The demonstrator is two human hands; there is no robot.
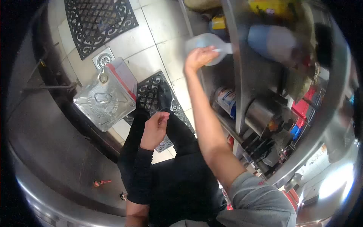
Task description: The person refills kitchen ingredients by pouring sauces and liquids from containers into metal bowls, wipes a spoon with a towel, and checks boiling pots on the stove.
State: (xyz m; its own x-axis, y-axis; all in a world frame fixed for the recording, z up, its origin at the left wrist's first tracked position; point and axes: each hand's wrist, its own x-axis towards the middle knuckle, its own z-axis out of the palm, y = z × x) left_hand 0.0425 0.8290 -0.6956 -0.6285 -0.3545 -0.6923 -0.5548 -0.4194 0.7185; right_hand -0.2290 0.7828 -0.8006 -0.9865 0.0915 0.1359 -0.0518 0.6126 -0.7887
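Note:
My right hand (202,57), arm stretched forward, is closed on a whitish translucent plastic container (206,39) at the edge of the metal shelving. Blur and the hand hide its exact kind. My left hand (154,130), below a black sleeve, hovers above my lap with its fingers curled together, and no object shows in it. To the left of that hand stands a square metal tin (102,100) with a ring on its top. A clear box with a red rim (123,75) is right behind the tin.
Metal shelving (236,75) on the right holds a steel pot (262,113), a white and blue labelled tub (226,99) and a blurred bluish container (272,41). Black patterned mats (100,22) and a drain (103,59) are on the tiled floor. A metal counter (56,151) runs along the left.

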